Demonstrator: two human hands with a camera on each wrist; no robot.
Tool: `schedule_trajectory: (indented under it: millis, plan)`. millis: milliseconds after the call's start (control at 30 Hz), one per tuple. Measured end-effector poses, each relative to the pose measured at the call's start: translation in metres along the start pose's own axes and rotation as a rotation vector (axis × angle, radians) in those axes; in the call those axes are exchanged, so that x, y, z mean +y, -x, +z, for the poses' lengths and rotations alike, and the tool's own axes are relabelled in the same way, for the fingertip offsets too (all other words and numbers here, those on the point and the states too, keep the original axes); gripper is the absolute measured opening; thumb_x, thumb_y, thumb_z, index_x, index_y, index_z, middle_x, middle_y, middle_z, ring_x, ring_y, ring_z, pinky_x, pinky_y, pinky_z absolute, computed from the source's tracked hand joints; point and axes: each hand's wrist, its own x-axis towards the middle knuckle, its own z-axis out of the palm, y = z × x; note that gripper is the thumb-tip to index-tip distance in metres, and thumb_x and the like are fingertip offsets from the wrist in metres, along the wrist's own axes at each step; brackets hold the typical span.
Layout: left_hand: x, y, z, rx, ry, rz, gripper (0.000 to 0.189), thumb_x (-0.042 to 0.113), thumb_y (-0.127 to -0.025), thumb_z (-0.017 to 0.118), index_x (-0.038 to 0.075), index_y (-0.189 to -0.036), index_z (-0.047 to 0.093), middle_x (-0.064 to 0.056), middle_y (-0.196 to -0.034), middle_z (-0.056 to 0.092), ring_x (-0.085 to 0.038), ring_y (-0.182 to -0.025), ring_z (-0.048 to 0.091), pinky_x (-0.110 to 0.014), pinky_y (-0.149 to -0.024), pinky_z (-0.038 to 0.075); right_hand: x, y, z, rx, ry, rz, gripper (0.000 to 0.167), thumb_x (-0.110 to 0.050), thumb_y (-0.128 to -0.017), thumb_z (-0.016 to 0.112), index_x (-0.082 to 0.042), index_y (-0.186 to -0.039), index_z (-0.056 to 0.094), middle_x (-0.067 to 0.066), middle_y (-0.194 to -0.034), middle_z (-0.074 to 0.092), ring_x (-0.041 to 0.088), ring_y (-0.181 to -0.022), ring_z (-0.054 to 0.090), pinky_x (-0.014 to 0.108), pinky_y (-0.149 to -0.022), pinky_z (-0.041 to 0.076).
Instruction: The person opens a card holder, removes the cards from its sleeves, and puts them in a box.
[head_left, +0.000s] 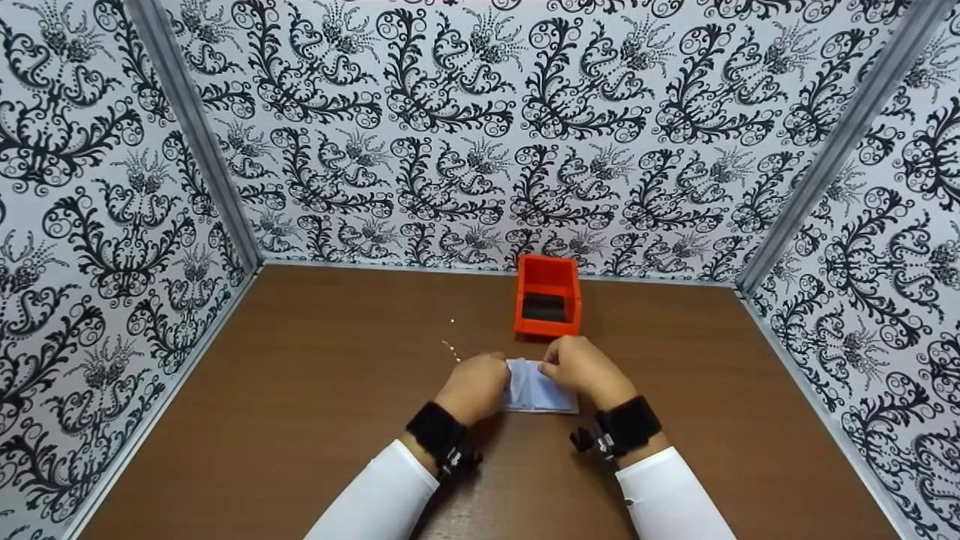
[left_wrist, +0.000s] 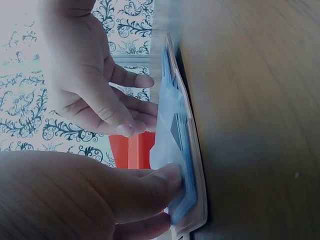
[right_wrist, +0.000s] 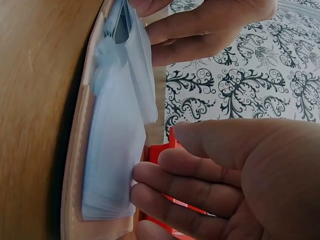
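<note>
Sleeves: two long white sleeves reach in from the near edge.
Wrist straps: black fabric bands, one on each wrist, carrying small black cameras.
Left hand: at the wallet's left side; its grip is closed between thumb and fingers, pinching translucent plastic leaves.
Right hand: at the wallet's right side; its grip is loose, fingers gently bent, thumb apart, holding nothing; whether fingertips touch the leaves I cannot tell.
Wallet: a pale tan, stitched card wallet lies between the hands on the brown wood-grain tabletop, leaves uppermost.
Bin: an orange-red plastic bin, dark inside, stands just beyond.
Far wall: white with black scrollwork.
</note>
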Motion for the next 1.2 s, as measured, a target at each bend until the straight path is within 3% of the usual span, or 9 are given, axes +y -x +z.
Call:
schedule_trajectory:
  millis: [100, 133, 300, 600, 867, 1033, 1200]
  plan:
    - [-0.001, 0.000, 0.003, -0.019, 0.020, -0.012, 0.009, 0.010, -0.085, 0.081, 0.011, -0.077, 0.078, -0.005, -0.089, 0.073, -0.028, -0.073, 0.075, -0.045, -0.063, 0.063, 0.000, 0.001, 0.001, 0.008, 0.013, 0.006, 0.014, -0.018, -0.100, 0.082, -0.011, -0.089, 0.084, 0.001, -0.084, 0.080, 0.015, -0.072, 0.066, 0.039, -0.073, 0.060]
    - [0.005, 0.000, -0.010, -0.046, 0.022, -0.029, 0.008, 0.006, -0.084, 0.081, 0.010, -0.077, 0.078, -0.006, -0.089, 0.074, -0.030, -0.073, 0.075, -0.046, -0.063, 0.063, 0.000, 0.001, 0.001, 0.008, 0.014, 0.007, 0.014, -0.018, -0.100, 0.083, -0.011, -0.088, 0.084, 0.001, -0.084, 0.080, 0.015, -0.072, 0.066, 0.039, -0.073, 0.060]
    - [0.004, -0.002, -0.011, -0.093, 0.044, -0.045, 0.016, 0.001, -0.085, 0.079, 0.013, -0.076, 0.077, -0.005, -0.085, 0.076, -0.027, -0.076, 0.075, -0.044, -0.066, 0.063, -0.001, 0.001, 0.000, 0.000, 0.012, 0.025, 0.014, -0.020, -0.101, 0.083, -0.012, -0.089, 0.084, 0.001, -0.083, 0.079, 0.015, -0.072, 0.066, 0.038, -0.072, 0.060]
    - [0.004, -0.002, -0.013, -0.104, 0.033, -0.038, 0.017, 0.002, -0.085, 0.080, 0.015, -0.076, 0.076, -0.006, -0.084, 0.078, -0.027, -0.082, 0.076, -0.045, -0.073, 0.064, 0.001, -0.002, 0.001, 0.006, 0.015, 0.030, 0.014, -0.020, -0.101, 0.082, -0.012, -0.091, 0.086, 0.001, -0.085, 0.079, 0.015, -0.073, 0.066, 0.038, -0.073, 0.059]
    - [0.004, -0.003, -0.013, -0.123, 0.046, -0.040, 0.013, 0.000, -0.087, 0.079, 0.012, -0.084, 0.077, -0.007, -0.090, 0.077, -0.029, -0.089, 0.076, -0.045, -0.080, 0.065, 0.003, 0.000, 0.002, 0.013, 0.002, 0.031, 0.013, -0.020, -0.101, 0.083, -0.012, -0.090, 0.085, 0.001, -0.086, 0.079, 0.015, -0.074, 0.067, 0.038, -0.074, 0.060]
    - [0.003, -0.005, -0.013, -0.135, 0.086, -0.060, 0.016, -0.005, -0.089, 0.075, 0.011, -0.086, 0.078, -0.007, -0.087, 0.077, -0.026, -0.081, 0.076, -0.045, -0.075, 0.064, 0.002, 0.001, 0.002, 0.024, 0.020, 0.013, 0.014, -0.019, -0.100, 0.083, -0.011, -0.090, 0.084, 0.002, -0.084, 0.079, 0.017, -0.075, 0.067, 0.042, -0.076, 0.062]
    - [0.003, -0.007, -0.013, -0.149, 0.139, -0.070, 0.021, -0.007, -0.087, 0.073, 0.012, -0.078, 0.074, -0.005, -0.082, 0.075, -0.019, -0.067, 0.063, -0.044, -0.066, 0.059, 0.002, 0.002, 0.002, 0.027, 0.029, 0.014, 0.013, -0.019, -0.100, 0.083, -0.010, -0.090, 0.085, 0.002, -0.085, 0.081, 0.018, -0.076, 0.069, 0.044, -0.079, 0.064]
